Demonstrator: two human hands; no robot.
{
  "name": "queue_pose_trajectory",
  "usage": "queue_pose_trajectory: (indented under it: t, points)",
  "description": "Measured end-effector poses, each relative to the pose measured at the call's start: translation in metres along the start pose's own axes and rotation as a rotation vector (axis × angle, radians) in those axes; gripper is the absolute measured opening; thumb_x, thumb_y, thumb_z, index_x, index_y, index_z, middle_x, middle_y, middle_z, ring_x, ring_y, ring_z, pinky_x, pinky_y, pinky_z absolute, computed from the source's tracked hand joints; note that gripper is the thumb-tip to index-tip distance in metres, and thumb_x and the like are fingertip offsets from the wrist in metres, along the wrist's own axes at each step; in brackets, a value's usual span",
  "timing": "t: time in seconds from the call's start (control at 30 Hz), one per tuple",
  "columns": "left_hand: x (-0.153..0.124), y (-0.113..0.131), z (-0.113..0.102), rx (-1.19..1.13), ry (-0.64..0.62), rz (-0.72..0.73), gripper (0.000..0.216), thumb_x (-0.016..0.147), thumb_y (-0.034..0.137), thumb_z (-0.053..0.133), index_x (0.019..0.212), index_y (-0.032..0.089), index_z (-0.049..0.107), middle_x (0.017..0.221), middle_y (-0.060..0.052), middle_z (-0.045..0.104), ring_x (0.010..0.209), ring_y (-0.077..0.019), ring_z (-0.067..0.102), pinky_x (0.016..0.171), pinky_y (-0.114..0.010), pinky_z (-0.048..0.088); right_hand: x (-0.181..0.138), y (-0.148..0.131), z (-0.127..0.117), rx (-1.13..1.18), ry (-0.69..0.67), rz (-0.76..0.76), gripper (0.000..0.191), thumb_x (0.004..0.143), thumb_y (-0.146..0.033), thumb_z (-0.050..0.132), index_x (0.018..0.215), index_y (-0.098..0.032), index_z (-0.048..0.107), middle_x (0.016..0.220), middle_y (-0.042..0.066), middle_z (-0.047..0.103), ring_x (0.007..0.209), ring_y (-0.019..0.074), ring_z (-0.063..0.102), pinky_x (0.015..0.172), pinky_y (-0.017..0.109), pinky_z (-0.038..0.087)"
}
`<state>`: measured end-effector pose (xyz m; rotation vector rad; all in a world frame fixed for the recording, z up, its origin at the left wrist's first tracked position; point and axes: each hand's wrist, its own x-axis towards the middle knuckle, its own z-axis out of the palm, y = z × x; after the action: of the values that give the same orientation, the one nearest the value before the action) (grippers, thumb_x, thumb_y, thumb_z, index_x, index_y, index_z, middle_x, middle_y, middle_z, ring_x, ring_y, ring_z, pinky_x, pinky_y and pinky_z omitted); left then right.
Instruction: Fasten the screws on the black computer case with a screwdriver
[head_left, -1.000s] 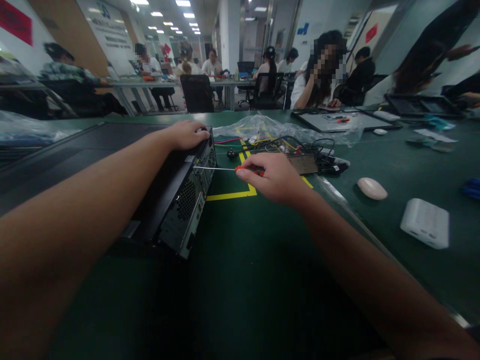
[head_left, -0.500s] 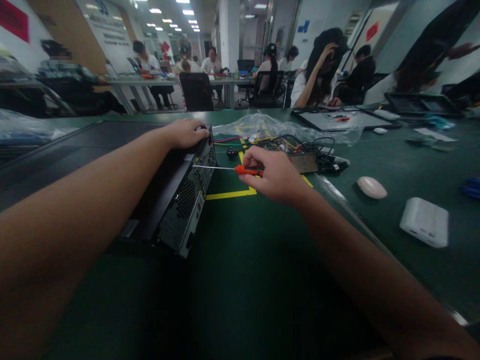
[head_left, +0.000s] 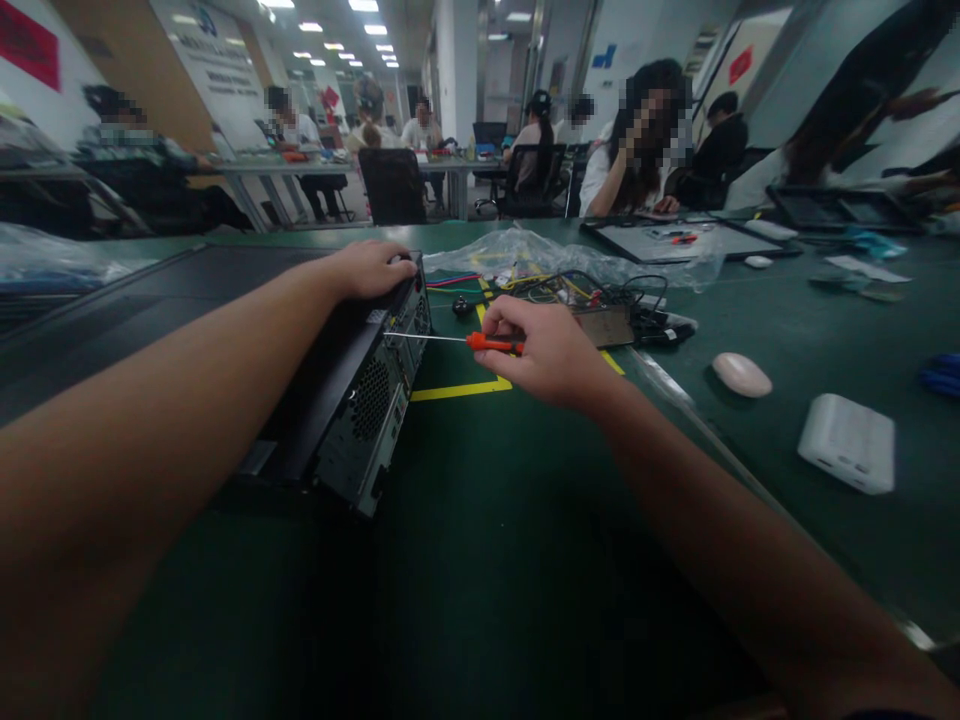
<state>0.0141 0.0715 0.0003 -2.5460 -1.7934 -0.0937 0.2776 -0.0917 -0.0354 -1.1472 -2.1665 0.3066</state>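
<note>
A black desktop computer case [head_left: 300, 395] lies on its side at left, its rear panel with a round fan grille [head_left: 370, 398] facing right. My left hand [head_left: 369, 268] rests on the case's top near the far rear corner, thumb at the edge and fingers stretched out, some hidden. My right hand [head_left: 551, 345] is closed around the handle of an orange and black screwdriver [head_left: 477, 342]. The thin shaft runs left to the upper edge of the rear panel. Its tip touches or nearly touches there; any screw is too small to make out.
Beyond my right hand lie tangled cables [head_left: 577, 288] with a power supply box [head_left: 606, 326] and clear plastic film [head_left: 517, 243]. A pale mouse-shaped object [head_left: 742, 374] and a white box-like device [head_left: 847, 443] sit at right. Yellow tape [head_left: 461, 391] marks the green table. Several people sit beyond.
The view has shifted very slightly. Both hands, the screwdriver and the case keep the same positions relative to each other.
</note>
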Motion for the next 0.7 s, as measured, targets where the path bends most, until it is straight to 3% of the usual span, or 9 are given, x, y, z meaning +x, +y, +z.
queue_pose_trajectory:
  t: [0.33, 0.7]
  points:
    - [0.0062, -0.0089, 0.0043, 0.008, 0.013, 0.006, 0.072, 0.107, 0.058, 0.033, 0.162, 0.022, 0.062, 0.163, -0.011, 0.066, 0.155, -0.0331, 0.058, 0.130, -0.042, 0.043, 0.0010, -0.0003, -0.0015, 0.003, 0.009, -0.003, 0.017, 0.086, -0.036, 0.073, 0.094, -0.023, 0.065, 0.087, 0.003, 0.073, 0.080, 0.0212, 0.062, 0.076, 0.036, 0.040]
    - [0.0045, -0.0058, 0.0030, 0.008, 0.005, -0.001, 0.073, 0.107, 0.054, 0.031, 0.163, 0.017, 0.061, 0.167, -0.014, 0.062, 0.158, -0.0331, 0.056, 0.131, -0.042, 0.042, 0.0005, -0.0007, -0.0016, 0.018, 0.004, 0.010, 0.018, 0.086, -0.037, 0.075, 0.093, -0.022, 0.068, 0.085, 0.003, 0.072, 0.079, 0.0204, 0.061, 0.076, 0.036, 0.039]
